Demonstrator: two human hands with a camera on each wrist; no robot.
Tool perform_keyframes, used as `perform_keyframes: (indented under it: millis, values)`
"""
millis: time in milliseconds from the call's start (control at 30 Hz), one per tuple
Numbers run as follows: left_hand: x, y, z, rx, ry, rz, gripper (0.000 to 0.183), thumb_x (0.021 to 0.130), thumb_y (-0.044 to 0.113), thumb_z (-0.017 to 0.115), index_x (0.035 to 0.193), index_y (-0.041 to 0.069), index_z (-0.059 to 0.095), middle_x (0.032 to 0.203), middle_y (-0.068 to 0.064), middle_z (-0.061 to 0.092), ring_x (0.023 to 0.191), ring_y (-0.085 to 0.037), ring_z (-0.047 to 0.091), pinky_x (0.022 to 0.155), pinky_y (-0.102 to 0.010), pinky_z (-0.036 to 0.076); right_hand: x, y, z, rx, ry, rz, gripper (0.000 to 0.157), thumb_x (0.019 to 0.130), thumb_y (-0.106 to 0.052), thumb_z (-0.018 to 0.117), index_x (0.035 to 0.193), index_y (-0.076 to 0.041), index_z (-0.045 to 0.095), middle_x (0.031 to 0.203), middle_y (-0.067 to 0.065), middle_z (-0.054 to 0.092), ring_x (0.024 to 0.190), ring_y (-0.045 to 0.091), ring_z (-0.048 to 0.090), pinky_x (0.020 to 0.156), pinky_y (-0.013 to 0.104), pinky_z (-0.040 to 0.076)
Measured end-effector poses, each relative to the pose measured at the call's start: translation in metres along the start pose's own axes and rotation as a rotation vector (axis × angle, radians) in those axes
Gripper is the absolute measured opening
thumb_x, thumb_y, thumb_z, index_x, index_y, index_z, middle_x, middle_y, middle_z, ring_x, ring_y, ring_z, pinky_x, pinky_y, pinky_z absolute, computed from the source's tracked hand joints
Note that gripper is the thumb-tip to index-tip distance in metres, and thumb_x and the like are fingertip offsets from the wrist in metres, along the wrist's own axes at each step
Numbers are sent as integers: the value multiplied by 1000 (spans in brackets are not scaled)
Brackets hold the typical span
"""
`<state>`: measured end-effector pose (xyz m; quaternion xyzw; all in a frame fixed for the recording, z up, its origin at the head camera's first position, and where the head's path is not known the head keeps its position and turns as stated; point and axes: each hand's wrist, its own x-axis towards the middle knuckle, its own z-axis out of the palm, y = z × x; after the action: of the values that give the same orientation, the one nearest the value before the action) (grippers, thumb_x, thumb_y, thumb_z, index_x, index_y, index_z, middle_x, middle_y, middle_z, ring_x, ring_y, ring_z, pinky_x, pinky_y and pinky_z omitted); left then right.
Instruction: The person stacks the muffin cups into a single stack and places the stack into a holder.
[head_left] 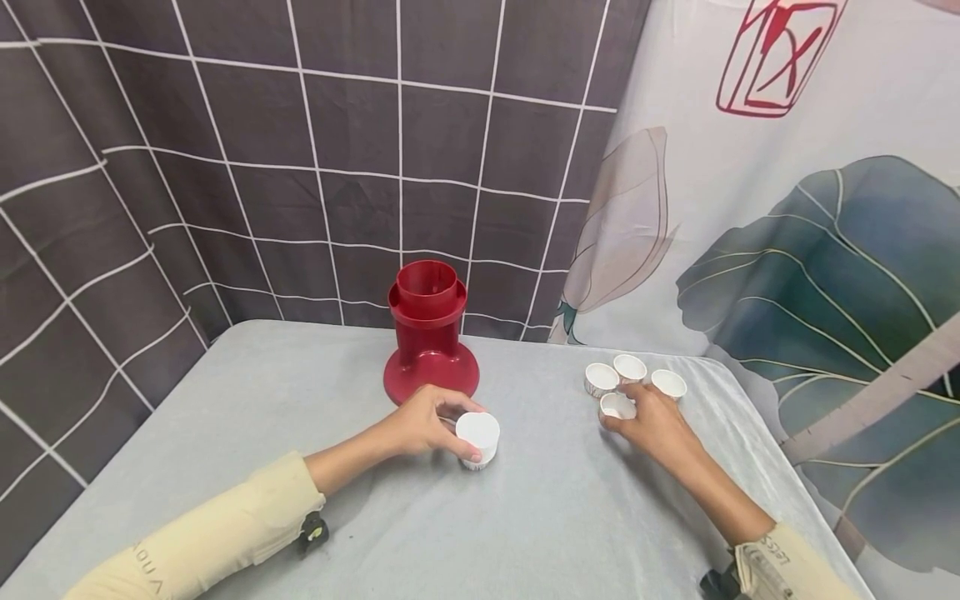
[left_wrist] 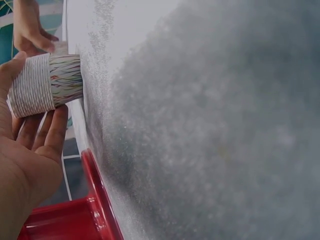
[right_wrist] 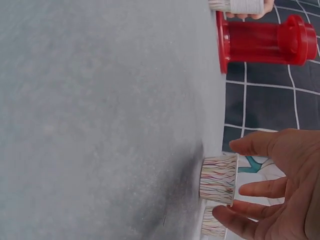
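In the head view my left hand holds a stack of nested small paper cups between thumb and fingers. The left wrist view shows many white rims as rings, with the lowest cup patterned in wavy coloured lines and its base right at the table. At the right, my right hand reaches over a single upright paper cup. In the right wrist view, thumb and spread fingers stand around its rim, with gaps showing. Three similar paper cups stand just beyond, near the fingertips.
A red stand with a round base and a hollow, double-rimmed top stands behind my left hand. Grey cloth covers the table. A dark tiled curtain and a white leaf-patterned curtain hang behind its far edge.
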<state>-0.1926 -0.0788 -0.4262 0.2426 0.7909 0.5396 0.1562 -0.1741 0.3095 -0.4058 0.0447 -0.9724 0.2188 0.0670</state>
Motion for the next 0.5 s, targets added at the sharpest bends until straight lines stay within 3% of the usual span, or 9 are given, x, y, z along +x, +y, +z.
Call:
perform_keyframes:
  millis: [233, 367, 433, 500]
  values:
    - [1, -2, 0, 4, 1, 0, 48, 83, 15, 101, 129, 14, 85, 123, -5, 85, 107, -18, 78, 91, -30, 68, 1, 0, 0, 8, 8, -35, 60, 86, -23, 92, 131, 12, 73, 130, 37, 75, 117, 53, 74, 100, 66, 57]
    - [2, -3, -1, -7, -7, 9, 48, 83, 14, 100, 129, 11, 85, 123, -7, 85, 106, -17, 79, 92, -30, 69, 3, 5, 3, 43, 11, -45, 59, 84, -24, 93, 129, 9, 75, 120, 31, 79, 106, 44, 76, 91, 56, 59]
    - [2, -4, -1, -18, -12, 14, 48, 83, 13, 100, 129, 9, 84, 123, -9, 85, 106, -17, 79, 92, -30, 69, 9, 16, 9, 73, 7, -55, 59, 83, -26, 94, 128, 7, 76, 114, 27, 80, 101, 39, 74, 85, 50, 57]
    - [2, -4, -1, -24, -14, 19, 48, 83, 12, 100, 129, 7, 84, 123, -10, 85, 105, -17, 79, 92, -30, 69, 19, 41, 27, 90, 31, -72, 60, 81, -32, 96, 126, 2, 79, 105, 19, 81, 95, 30, 71, 79, 41, 54]
